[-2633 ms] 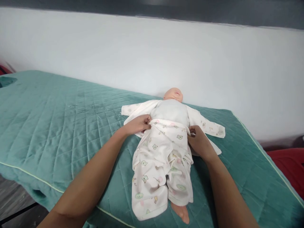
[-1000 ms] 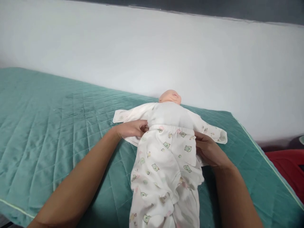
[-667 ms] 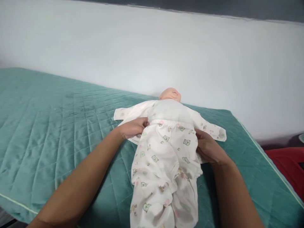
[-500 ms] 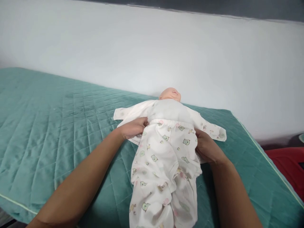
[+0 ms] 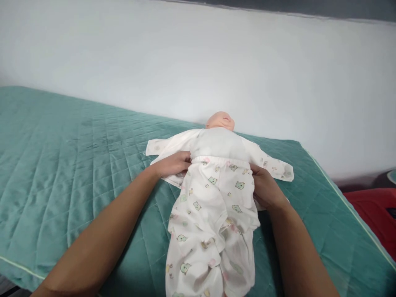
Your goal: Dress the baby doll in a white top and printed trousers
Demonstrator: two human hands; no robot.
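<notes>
On a green quilted cover, a baby doll lies face-up, head toward the white wall, in a long-sleeved top and animal-print pants. Your left hand and right hand curl against opposite sides of the waistband; their tips are hidden, so you cannot tell whether they grip.

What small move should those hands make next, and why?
Perhaps smooth the patterned trousers downward: their waistband already lies across the doll's middle, with the left hand and right hand at its ends, while lower down the cloth bunches in folds.
</notes>
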